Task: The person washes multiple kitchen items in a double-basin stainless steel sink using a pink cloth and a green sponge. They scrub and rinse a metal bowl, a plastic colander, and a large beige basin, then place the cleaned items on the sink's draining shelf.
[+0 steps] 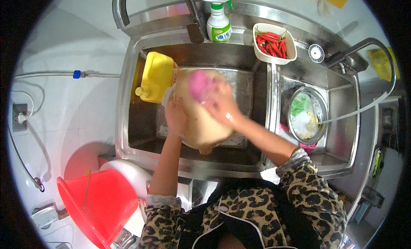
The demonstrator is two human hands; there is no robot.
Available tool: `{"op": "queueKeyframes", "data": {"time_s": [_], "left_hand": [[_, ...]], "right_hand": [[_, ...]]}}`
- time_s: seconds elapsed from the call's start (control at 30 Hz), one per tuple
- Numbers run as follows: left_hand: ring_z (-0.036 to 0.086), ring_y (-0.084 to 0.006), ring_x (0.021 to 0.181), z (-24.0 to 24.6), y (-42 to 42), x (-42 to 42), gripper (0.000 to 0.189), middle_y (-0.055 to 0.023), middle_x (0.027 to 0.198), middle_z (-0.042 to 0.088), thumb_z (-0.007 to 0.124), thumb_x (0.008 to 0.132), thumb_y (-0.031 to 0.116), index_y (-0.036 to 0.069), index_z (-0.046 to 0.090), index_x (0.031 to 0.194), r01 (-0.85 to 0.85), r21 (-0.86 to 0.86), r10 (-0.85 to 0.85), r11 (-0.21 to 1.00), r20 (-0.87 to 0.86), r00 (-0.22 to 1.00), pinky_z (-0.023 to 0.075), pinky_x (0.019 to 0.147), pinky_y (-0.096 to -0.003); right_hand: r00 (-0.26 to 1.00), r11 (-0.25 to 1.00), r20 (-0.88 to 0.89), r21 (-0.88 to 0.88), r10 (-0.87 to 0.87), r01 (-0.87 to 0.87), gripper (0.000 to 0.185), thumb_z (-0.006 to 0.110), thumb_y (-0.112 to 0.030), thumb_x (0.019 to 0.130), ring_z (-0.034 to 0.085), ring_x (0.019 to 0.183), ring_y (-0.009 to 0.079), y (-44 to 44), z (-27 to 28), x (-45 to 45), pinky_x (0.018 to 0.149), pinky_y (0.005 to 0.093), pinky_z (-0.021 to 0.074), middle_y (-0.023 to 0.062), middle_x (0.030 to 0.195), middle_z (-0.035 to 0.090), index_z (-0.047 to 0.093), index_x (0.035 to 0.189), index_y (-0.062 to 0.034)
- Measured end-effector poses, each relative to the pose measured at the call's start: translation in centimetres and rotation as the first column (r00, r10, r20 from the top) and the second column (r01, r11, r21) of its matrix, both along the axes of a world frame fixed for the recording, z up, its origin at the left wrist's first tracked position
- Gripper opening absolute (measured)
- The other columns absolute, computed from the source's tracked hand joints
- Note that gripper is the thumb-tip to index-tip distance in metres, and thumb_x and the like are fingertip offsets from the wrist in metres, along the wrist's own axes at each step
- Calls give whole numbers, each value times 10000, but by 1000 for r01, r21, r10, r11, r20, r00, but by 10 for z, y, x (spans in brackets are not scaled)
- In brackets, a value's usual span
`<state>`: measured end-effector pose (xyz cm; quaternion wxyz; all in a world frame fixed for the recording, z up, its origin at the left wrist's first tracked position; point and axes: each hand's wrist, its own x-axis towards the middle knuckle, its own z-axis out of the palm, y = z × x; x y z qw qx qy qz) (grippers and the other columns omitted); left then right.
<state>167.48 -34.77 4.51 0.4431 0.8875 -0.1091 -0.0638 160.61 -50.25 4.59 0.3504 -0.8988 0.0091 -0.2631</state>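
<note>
Over the large steel sink basin is a cream-coloured, rounded piece of kitchenware, blurred by motion. I cannot tell whether it is a board or a vessel. My left hand grips its left side, near a whitish part that sticks out. A pink cloth or sponge is under the fingers of my right hand, pressed against the upper part of the cream surface. The wet wrist shines. Just left of the cream piece, a yellow plastic jug with a capped spout leans in the basin.
Behind the basin stand a faucet, a spray bottle and a tub of red chillies. In the smaller right basin, a hose runs to a metal bowl of sudsy water. A red bucket sits at lower left.
</note>
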Motion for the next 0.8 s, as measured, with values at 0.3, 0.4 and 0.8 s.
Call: {"op": "queueKeyframes", "data": {"time_s": [0.3, 0.4, 0.8], "left_hand": [[515, -117, 689, -5, 3, -5, 168, -63, 766, 576, 432, 833, 121, -5, 543, 837, 8, -433, -95, 901, -181, 979, 419, 618, -243], [492, -92, 667, -3, 2, -13, 192, -49, 758, 566, 423, 844, 144, -1, 545, 877, -4, -371, -95, 929, -248, 964, 408, 594, -225], [497, -117, 686, -3, 6, 2, 309, -59, 797, 558, 400, 860, 245, -28, 505, 959, 119, -165, -124, 979, -19, 992, 413, 619, -247]], "right_hand": [[963, 947, -7, -182, -270, 264, 357, 559, -234, 665, 362, 999, 359, 25, -6, -4, 874, 429, 289, 146, 999, 438, 531, 958, -33], [957, 900, -276, 433, 84, 46, 452, 510, -260, 724, 331, 1084, 362, -22, -36, 43, 928, 412, 251, 183, 1154, 384, 459, 1085, 7], [949, 948, -295, 318, 114, -15, 464, 514, -262, 694, 99, 1220, 386, 15, -39, 3, 980, 476, 112, 160, 1276, 292, 475, 1104, -49]]}}
